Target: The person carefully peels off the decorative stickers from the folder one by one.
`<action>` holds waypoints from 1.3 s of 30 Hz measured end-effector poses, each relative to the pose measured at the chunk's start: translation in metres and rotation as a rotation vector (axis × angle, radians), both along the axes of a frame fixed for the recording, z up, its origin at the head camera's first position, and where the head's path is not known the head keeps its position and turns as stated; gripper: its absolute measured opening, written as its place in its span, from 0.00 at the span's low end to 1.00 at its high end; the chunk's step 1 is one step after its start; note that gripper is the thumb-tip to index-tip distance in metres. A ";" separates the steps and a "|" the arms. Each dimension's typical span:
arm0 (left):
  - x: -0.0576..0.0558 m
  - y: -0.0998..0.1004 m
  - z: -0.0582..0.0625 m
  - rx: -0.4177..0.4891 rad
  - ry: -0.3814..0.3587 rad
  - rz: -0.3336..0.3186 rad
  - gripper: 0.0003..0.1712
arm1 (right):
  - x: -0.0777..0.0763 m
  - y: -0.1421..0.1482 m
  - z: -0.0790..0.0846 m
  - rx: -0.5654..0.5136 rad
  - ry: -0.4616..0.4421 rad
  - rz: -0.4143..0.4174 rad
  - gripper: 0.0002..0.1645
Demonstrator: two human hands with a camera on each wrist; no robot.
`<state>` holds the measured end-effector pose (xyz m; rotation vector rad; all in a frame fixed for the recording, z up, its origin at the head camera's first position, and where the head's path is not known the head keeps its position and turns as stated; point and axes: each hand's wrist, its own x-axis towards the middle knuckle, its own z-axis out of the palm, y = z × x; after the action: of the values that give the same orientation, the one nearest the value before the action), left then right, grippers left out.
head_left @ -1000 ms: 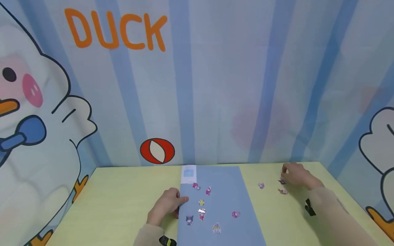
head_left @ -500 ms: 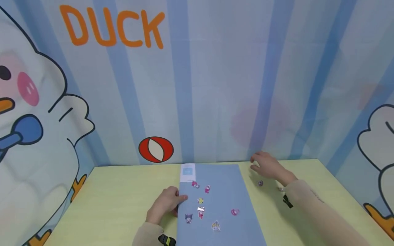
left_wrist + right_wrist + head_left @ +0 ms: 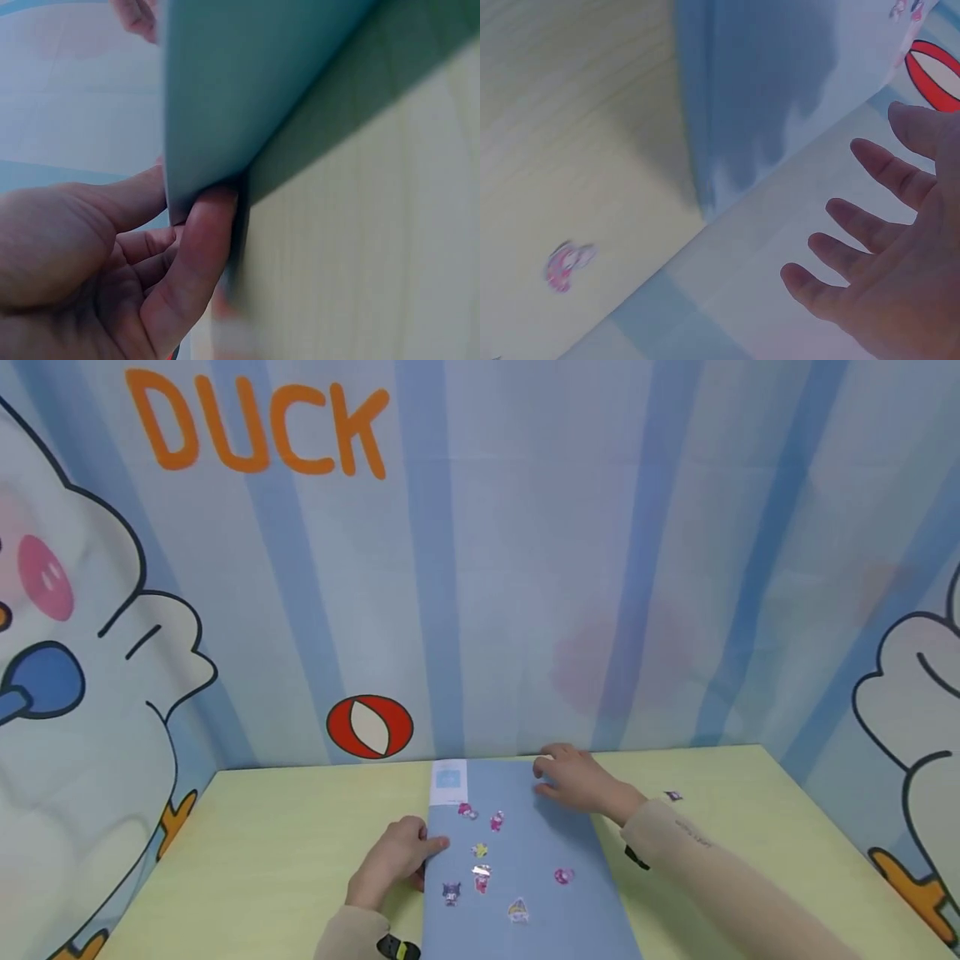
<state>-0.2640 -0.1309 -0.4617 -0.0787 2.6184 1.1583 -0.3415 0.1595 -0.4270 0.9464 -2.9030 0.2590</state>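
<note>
At the lower middle of the head view, a blue folder (image 3: pixel 577 927) lies on the yellow table (image 3: pixel 300 827), its near end cut off by the bottom of the frame. The left hand (image 3: pixel 393 858), at its left edge, grasps it there: the left wrist view shows the thumb on one face and a finger on the other, pinching the edge between them. The right hand (image 3: pixel 581 782) is above the folder's upper right corner with its fingers spread and loosely bent, holding nothing; in the right wrist view its shadow falls across the blue surface. A white label (image 3: pixel 448 781) sits in the folder's upper left corner. Below it are two pink stickers (image 3: pixel 497 821), a small yellow sticker (image 3: pixel 479 851), a red-and-white sticker (image 3: pixel 482 878) and a dark purple sticker (image 3: pixel 451 894). A pale sticker (image 3: pixel 518 910) lies nearer the bottom of the frame, and a round pink sticker (image 3: pixel 564 877) toward the right edge. On the table, right of center in the frame, a purple sticker (image 3: pixel 673 795) lies just beyond the right sleeve (image 3: pixel 720 877). The striped backdrop (image 3: pixel 517 568) fills the upper frame, with orange DUCK lettering (image 3: pixel 300 466) at upper left.
</note>
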 end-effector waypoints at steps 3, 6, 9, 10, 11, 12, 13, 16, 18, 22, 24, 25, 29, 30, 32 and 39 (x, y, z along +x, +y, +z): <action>0.000 -0.001 0.001 0.000 -0.006 0.003 0.14 | 0.000 -0.012 -0.001 0.002 0.000 0.021 0.09; 0.001 -0.001 0.000 0.008 -0.009 -0.003 0.14 | 0.001 -0.020 -0.002 0.021 0.000 0.021 0.09; 0.000 0.000 0.000 0.006 -0.009 -0.002 0.14 | 0.002 -0.028 -0.004 0.041 -0.005 0.002 0.09; 0.000 0.000 0.000 0.007 -0.012 0.003 0.14 | 0.003 -0.030 -0.004 0.047 -0.007 -0.003 0.09; 0.000 0.000 0.000 0.007 -0.013 0.003 0.14 | 0.004 -0.033 -0.004 0.052 -0.003 -0.006 0.09; -0.001 0.001 0.000 0.008 -0.013 0.004 0.14 | 0.005 -0.035 -0.005 0.063 0.000 -0.009 0.09; -0.001 0.001 0.000 0.009 -0.012 0.002 0.14 | 0.006 -0.037 -0.005 0.071 0.006 -0.010 0.09; -0.001 0.001 0.000 0.011 -0.013 0.002 0.14 | 0.009 -0.044 -0.008 0.079 0.011 0.000 0.09; 0.000 0.001 0.000 0.007 -0.012 0.000 0.15 | 0.010 -0.048 -0.010 0.091 0.008 0.000 0.10; 0.000 0.000 0.000 0.013 -0.011 -0.001 0.15 | 0.012 -0.055 -0.013 0.099 -0.005 -0.019 0.13; 0.000 -0.001 0.000 0.019 -0.007 -0.002 0.15 | 0.013 -0.058 -0.014 0.105 -0.001 -0.027 0.13; 0.001 -0.001 0.001 0.022 -0.006 -0.003 0.15 | 0.013 -0.060 -0.015 0.108 0.002 -0.026 0.12; 0.001 -0.001 0.001 0.027 -0.006 -0.005 0.15 | 0.015 -0.066 -0.019 0.132 0.013 -0.009 0.11; 0.001 -0.001 0.001 0.029 -0.007 -0.006 0.15 | 0.015 -0.067 -0.020 0.140 0.017 -0.007 0.11; 0.001 0.000 0.001 0.029 -0.009 -0.008 0.15 | 0.016 -0.070 -0.023 0.150 0.020 -0.002 0.11; 0.001 -0.001 0.002 0.037 -0.012 -0.009 0.14 | 0.020 -0.077 -0.026 0.130 0.034 0.023 0.09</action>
<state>-0.2626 -0.1315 -0.4599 -0.0655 2.5833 1.1995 -0.3212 0.0823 -0.4529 0.9929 -2.9095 0.0557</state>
